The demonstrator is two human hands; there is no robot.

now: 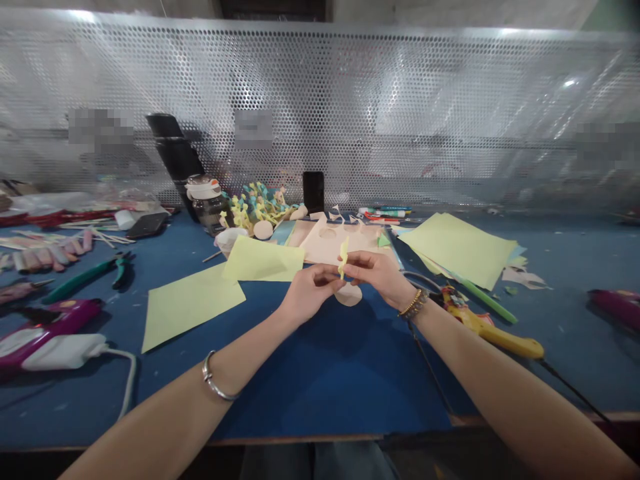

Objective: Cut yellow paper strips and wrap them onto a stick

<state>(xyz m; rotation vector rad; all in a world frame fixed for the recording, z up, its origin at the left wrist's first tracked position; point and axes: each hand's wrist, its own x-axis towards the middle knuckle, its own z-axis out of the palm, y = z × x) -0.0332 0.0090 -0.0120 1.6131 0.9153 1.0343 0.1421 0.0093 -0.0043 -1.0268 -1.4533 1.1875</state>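
Observation:
A small twisted yellow paper piece (pixel 343 257) stands upright between my two hands. My left hand (pixel 313 290) pinches its lower end, and the fingers of my right hand (pixel 377 275) close on its side. Just below the fingertips a pale round disc (pixel 349 295) lies on the blue table. To the left of my hands are two yellow paper sheets, one (pixel 267 259) overlapping the other (pixel 193 303). Behind my hands lies cut pale pink paper (pixel 325 243) with round holes in it.
Yellow sheets (pixel 457 247), a green pen (pixel 487 301) and a yellow-handled tool (pixel 505 339) lie at right. Green pliers (pixel 83 279) and a purple glue gun (pixel 63 327) are at left. Farther back stand a jar (pixel 206 203), paper flowers (pixel 260 205) and a phone (pixel 313 192).

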